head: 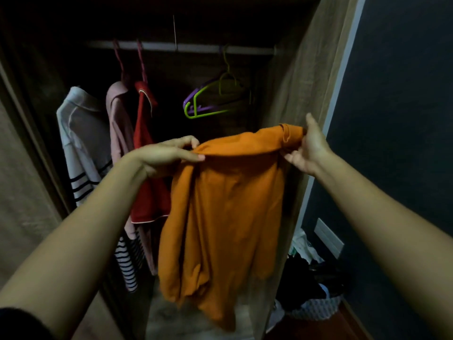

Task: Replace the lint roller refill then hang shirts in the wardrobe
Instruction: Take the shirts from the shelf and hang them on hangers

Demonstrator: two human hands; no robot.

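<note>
You hold the orange shirt (pixel 228 204) up before the open wardrobe (pixel 294 94), your left hand (pixel 169 153) and right hand (pixel 308 148) each with fingers pinched on its top edge.

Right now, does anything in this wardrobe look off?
Yes. The orange shirt hangs bunched between the left hand and right hand with no hanger in it, while the empty hangers sit tilted on the rail.

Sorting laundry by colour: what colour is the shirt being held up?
Orange shirt, seen in the head view.
</note>
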